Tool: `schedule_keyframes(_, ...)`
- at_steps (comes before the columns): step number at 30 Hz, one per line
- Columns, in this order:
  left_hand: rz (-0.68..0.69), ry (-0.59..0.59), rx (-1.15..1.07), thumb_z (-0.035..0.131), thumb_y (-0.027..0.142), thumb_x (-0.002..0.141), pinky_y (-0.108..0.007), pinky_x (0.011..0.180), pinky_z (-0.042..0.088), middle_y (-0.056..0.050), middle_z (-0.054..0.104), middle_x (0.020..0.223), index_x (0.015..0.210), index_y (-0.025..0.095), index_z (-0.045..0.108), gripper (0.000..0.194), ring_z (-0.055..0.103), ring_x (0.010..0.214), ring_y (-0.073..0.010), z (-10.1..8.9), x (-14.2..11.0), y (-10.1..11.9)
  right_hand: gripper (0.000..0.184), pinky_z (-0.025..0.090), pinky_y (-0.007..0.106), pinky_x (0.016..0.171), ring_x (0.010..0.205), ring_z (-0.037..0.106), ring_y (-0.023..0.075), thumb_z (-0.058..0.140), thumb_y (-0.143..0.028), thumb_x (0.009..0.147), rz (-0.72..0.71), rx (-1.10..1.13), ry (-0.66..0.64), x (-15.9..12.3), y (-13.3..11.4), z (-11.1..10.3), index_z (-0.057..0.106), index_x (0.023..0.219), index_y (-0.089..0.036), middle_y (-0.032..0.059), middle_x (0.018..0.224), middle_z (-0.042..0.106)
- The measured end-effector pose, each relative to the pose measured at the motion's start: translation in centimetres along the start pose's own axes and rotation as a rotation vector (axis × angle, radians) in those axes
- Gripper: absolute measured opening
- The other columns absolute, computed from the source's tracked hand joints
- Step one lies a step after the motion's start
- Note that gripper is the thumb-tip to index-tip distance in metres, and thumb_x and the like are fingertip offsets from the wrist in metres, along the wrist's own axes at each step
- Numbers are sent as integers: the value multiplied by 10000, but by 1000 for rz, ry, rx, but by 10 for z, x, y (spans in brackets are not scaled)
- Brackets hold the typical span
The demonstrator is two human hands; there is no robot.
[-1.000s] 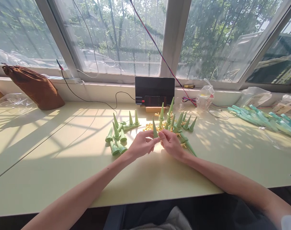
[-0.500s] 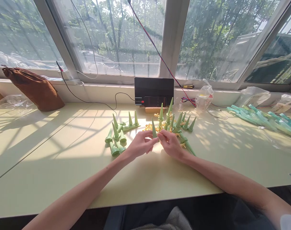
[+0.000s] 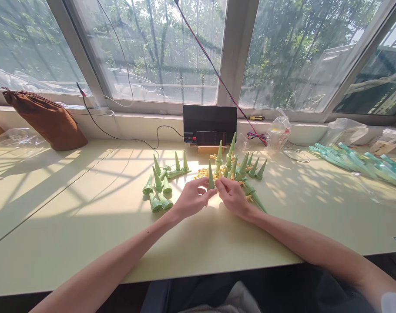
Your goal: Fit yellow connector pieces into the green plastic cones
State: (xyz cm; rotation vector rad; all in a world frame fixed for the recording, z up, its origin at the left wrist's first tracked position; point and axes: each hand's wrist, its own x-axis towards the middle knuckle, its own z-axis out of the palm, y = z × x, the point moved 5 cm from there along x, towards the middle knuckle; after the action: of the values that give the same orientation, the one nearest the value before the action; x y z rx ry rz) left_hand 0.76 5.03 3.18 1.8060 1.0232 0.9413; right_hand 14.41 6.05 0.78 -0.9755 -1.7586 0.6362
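My left hand pinches a green plastic cone spike, its point upward, at the middle of the table. Right beside its base, my right hand is closed, thumb against fingers; whatever sits in that pinch is hidden. Behind the hands lies a pile of small yellow plastic pieces. Several green cones, some carrying yellow pieces, stand or lie close to my right hand, among them a tall cone. To the left is another group of green cones, some upright and some lying with wide ends toward me.
At the back, a black tablet leans upright, with a phone on a wooden stand before it. A brown drawstring bag stands left. Bundled teal plastic parts and a clear plastic bag are on the right.
The cone in my left hand has turned slightly more upright. Both hands stay nearly in place, with the right still pinched by the cone's base.
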Motion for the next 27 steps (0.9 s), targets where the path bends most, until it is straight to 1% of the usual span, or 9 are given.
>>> schedule_keyframes(3, 10, -2, 49, 610, 355, 825, -207, 400, 405, -23, 593, 863, 807, 156, 560, 206, 531, 481, -63, 0, 0, 0, 375, 238, 248, 487, 507, 302, 95, 395, -388, 966, 42, 30, -14, -1, 2, 2, 327, 646, -206, -55, 546, 324)
schedule_keyframes(9, 33, 24, 130, 602, 363, 830, -208, 410, 391, 7, 572, 788, 707, 170, 463, 269, 518, 467, -61, -2, 0, 2, 368, 257, 245, 490, 503, 332, 102, 368, -415, 978, 81, 44, -31, -1, 4, 4, 344, 672, -212, -56, 538, 348)
schedule_keyframes(14, 57, 21, 173, 576, 393, 849, -217, 429, 386, 17, 561, 752, 714, 177, 475, 274, 528, 470, -74, -2, 0, 1, 367, 270, 245, 495, 507, 353, 106, 357, -415, 982, 106, 34, -42, 0, 5, 4, 352, 676, -213, -53, 543, 373)
schedule_keyframes(19, 59, 32, 217, 561, 415, 860, -229, 463, 380, 31, 529, 650, 700, 181, 477, 296, 517, 463, -87, -3, 0, 2, 364, 289, 244, 498, 501, 375, 105, 352, -410, 984, 116, 30, -62, 0, 4, 4, 364, 679, -212, -53, 542, 397)
schedule_keyframes(21, 56, 27, 232, 548, 421, 868, -232, 472, 379, 26, 545, 659, 723, 180, 500, 285, 521, 465, -91, -3, 0, 1, 365, 303, 244, 500, 500, 390, 106, 354, -409, 983, 116, 36, -74, 1, 2, 4, 370, 676, -212, -51, 540, 415)
schedule_keyframes(24, 78, 13, 261, 532, 432, 875, -241, 503, 404, 3, 590, 736, 779, 182, 545, 268, 534, 499, -98, -2, 0, 1, 372, 325, 245, 506, 497, 414, 109, 352, -414, 980, 119, 47, -98, 1, 1, 5, 383, 669, -212, -46, 533, 440)
schedule_keyframes(27, 91, 25, 330, 522, 447, 876, -249, 518, 404, -18, 611, 775, 801, 184, 561, 277, 530, 533, -111, -1, -1, 0, 380, 331, 246, 500, 488, 417, 110, 355, -421, 976, 114, 53, -91, 1, 2, 5, 386, 660, -213, -45, 522, 440)
